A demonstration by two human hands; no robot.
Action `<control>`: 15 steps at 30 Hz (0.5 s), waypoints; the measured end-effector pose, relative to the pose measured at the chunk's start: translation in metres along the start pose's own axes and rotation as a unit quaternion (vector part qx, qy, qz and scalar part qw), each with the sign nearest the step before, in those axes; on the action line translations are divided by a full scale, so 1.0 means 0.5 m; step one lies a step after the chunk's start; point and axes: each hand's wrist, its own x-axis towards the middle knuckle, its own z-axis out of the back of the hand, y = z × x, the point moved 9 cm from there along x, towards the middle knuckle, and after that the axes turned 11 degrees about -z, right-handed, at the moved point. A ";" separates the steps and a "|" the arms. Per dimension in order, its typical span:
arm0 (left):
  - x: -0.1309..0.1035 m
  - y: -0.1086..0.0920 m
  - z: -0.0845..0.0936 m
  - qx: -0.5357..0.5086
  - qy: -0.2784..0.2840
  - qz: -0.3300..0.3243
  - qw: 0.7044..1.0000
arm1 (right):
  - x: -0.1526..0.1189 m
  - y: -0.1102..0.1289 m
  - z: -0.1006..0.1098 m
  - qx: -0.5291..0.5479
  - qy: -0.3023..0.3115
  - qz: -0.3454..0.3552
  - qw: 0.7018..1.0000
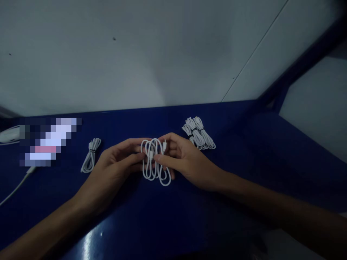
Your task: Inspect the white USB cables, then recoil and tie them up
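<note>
Pinching a looped white cable (147,166) at its left side with the left hand (116,160), pressing the thumb tip onto the near face of the coils and curling the fingers behind. Pinching the same cable farther right with the right hand (188,159), laying the thumb over the coils and backing them with bent fingers. Closing both grips down nearly to the thickness of the strands, fanning the loops side by side between the two hands. Holding one white connector (151,155) just beside the right thumb tip, and another connector (165,145) near the bent right index finger. Being unable to tell the exact contact of fingertips hidden behind the coils.

Holding the cable over a blue table (151,224), between a tied cable bundle (91,155) near the left hand and a cluster of tied cables (199,133) beyond the right. Facing a pale wall (162,54), with a pixelated bright object (51,144) and a white cord (16,189) lying far left.
</note>
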 end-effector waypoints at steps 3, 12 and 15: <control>-0.003 -0.002 0.004 0.017 0.003 -0.015 1.000 | 0.004 0.000 -0.005 0.002 0.012 0.005 1.000; -0.015 -0.048 -0.007 0.100 0.002 -0.154 0.983 | 0.007 -0.012 -0.004 0.037 -0.012 -0.026 0.999; -0.017 -0.063 0.000 0.150 -0.017 -0.192 0.970 | 0.008 -0.019 -0.009 0.051 -0.003 -0.050 0.997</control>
